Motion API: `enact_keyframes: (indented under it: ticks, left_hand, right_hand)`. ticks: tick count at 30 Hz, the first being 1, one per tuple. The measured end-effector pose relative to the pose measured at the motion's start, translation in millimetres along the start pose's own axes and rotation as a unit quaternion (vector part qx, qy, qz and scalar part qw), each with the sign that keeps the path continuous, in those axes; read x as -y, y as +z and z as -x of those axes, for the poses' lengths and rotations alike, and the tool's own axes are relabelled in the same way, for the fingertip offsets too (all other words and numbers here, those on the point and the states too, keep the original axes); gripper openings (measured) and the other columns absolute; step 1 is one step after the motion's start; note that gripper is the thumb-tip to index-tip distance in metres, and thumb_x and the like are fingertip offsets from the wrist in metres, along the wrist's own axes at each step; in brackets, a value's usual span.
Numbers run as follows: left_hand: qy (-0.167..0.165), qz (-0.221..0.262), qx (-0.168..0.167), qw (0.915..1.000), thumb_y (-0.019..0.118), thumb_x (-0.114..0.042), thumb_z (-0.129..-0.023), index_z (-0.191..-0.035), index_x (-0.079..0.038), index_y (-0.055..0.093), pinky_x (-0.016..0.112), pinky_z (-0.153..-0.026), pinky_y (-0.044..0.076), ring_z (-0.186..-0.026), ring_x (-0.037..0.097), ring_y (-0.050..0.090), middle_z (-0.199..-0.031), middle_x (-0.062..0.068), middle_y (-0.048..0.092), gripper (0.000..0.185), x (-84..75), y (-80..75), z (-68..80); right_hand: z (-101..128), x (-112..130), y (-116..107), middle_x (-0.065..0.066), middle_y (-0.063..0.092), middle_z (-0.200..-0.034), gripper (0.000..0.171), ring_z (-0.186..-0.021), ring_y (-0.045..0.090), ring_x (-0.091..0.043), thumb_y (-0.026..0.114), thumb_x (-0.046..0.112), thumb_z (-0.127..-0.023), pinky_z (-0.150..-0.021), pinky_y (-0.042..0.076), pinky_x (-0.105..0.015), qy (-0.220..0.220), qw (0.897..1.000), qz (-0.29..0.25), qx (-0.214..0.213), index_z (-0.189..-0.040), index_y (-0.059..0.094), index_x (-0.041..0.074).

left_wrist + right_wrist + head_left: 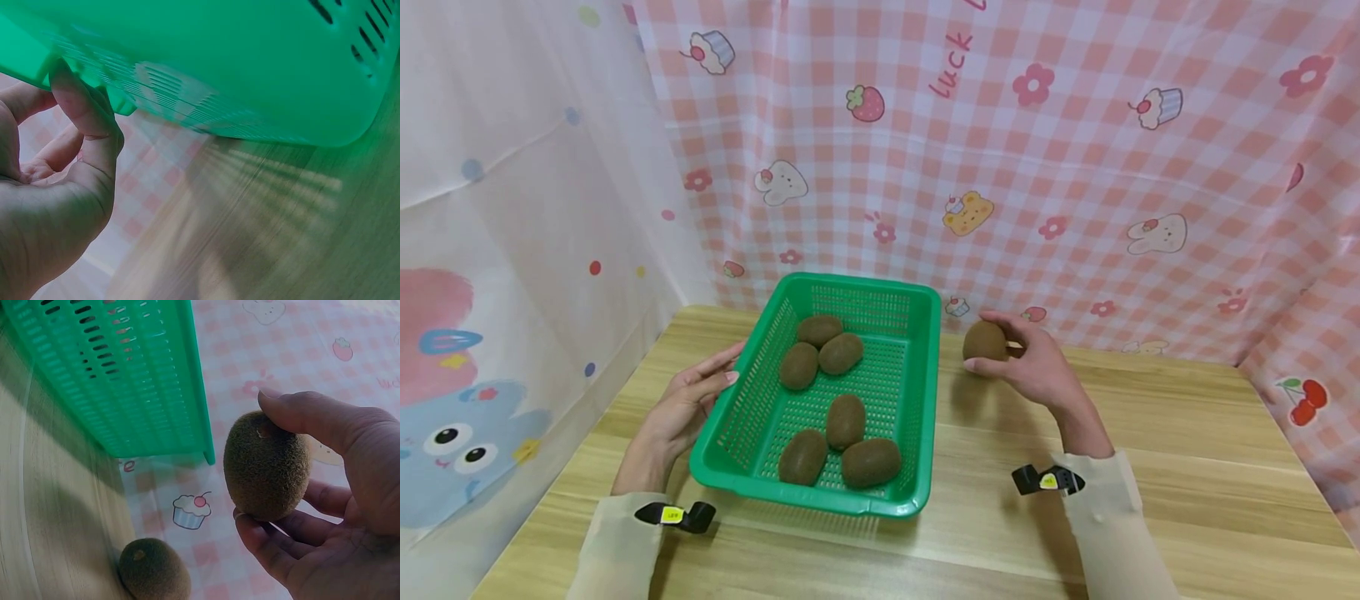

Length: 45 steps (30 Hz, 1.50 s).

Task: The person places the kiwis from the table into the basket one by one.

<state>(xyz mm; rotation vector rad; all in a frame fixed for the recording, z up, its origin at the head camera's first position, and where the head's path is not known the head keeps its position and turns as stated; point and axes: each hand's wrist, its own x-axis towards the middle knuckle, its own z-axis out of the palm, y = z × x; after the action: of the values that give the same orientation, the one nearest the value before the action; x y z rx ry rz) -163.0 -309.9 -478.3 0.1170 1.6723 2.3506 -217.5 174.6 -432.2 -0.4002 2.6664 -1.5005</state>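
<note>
Sleeved forearms with black wrist mounts frame the near edge of the wooden counter (1187,467). Between them sits a green basket (925,400) with six kiwis in it, three toward the far end and three toward the near end. The left hand (688,404) lies against the basket's left wall, its fingers (78,103) fairly straight and touching just under the rim, apparently to steady the basket. It grips nothing.

To the right of the basket, near its far corner, the right hand (1037,367) holds a kiwi (984,341) lifted off the counter. Thumb and fingers (312,419) are curled around the fruit's ends, a hold that leaves the fuzzy middle bare. One more kiwi (154,570) shows in the right wrist view, lying on the counter by the checked backdrop (1075,167), below the held one.
</note>
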Motion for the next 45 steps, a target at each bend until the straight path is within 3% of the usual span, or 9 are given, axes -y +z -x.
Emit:
enact_keyframes:
  ticks: [5, 19, 30, 36, 45]
  left_hand:
    - [0.003, 0.007, 0.003, 1.0, 0.052, -0.005, -0.107, -0.159, -0.009, 0.038, 0.021, -0.08, 0.063, -0.098, 0.008, 0.074, -0.13, -0.007, 0.068, 0.055, 0.2, 0.2, -0.2]
    - [0.002, 0.012, 0.0, 0.9999, 0.052, -0.004, -0.106, -0.157, -0.01, 0.043, 0.021, -0.08, 0.063, -0.097, 0.008, 0.074, -0.128, -0.006, 0.069, 0.052, -0.4, 3.3, 0.1]
    - [0.002, 0.013, -0.002, 0.9999, 0.053, -0.003, -0.106, -0.152, -0.014, 0.051, 0.021, -0.081, 0.063, -0.098, 0.008, 0.074, -0.128, -0.007, 0.07, 0.048, -0.7, 2.6, 0.5]
    - [0.004, 0.009, -0.003, 0.9999, 0.052, -0.003, -0.106, -0.153, -0.013, 0.05, 0.021, -0.081, 0.063, -0.099, 0.008, 0.074, -0.128, -0.007, 0.07, 0.048, 0.8, 3.0, 1.0]
    - [0.005, 0.008, -0.001, 1.0, 0.052, -0.004, -0.107, -0.154, -0.014, 0.049, 0.021, -0.081, 0.063, -0.098, 0.008, 0.074, -0.128, -0.006, 0.069, 0.048, -0.1, 1.1, -0.3]
  right_hand:
    - [1.3, 5.3, 2.5, -0.014, 0.053, -0.151, 0.076, -0.133, 0.055, -0.037, 0.085, 0.032, -0.086, -0.114, 0.047, -0.056, -0.008, 1.0, 0.005, 0.002, -0.152, 0.05, 0.013]
    - [8.0, 20.2, 9.1, -0.008, 0.055, -0.146, 0.074, -0.13, 0.058, -0.038, 0.086, 0.036, -0.085, -0.108, 0.052, -0.056, -0.013, 1.0, 0.01, 0.001, -0.148, 0.053, 0.02]
    - [12.2, 34.9, 14.6, -0.006, 0.055, -0.147, 0.073, -0.126, 0.06, -0.035, 0.087, 0.031, -0.084, -0.11, 0.051, -0.053, -0.047, 0.999, -0.005, 0.01, -0.148, 0.054, 0.02]
    - [12.1, 43.3, 19.0, -0.007, 0.056, -0.143, 0.073, -0.118, 0.066, -0.033, 0.088, 0.03, -0.083, -0.1, 0.058, -0.049, -0.05, 0.998, -0.02, 0.027, -0.147, 0.054, 0.019]
    - [12.0, 56.9, 21.3, -0.006, 0.058, -0.139, 0.071, -0.114, 0.067, -0.032, 0.088, 0.034, -0.082, -0.085, 0.058, -0.038, -0.06, 0.997, 0.02, 0.044, -0.145, 0.056, 0.025]
